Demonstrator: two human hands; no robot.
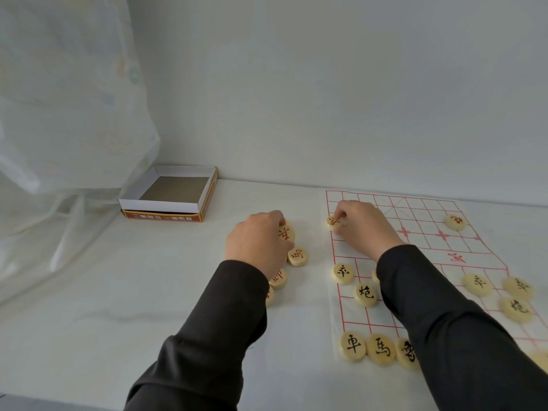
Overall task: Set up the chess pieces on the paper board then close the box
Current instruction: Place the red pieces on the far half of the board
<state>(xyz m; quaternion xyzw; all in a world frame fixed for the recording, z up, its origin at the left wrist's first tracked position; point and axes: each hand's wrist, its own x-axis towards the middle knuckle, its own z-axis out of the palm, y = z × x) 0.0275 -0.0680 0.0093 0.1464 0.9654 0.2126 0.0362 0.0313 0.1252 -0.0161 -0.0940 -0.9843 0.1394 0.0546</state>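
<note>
A paper board [421,229] with red grid lines lies on the white table at the right. Several cream round pieces with black characters [365,294] stand on its near rows. My right hand [366,225] pinches a red-lettered piece [333,223] down at the board's left edge. Another red-lettered piece [455,222] sits at the far right of the board. My left hand [258,241] grips a red-lettered piece [287,233] in a loose cluster of red pieces [297,256] left of the board. The open box [170,194] stands at the back left.
A sheer white curtain [68,114] hangs at the left and drapes onto the table beside the box. A plain wall runs close behind the board. The table's front edge [59,396] shows at the lower left.
</note>
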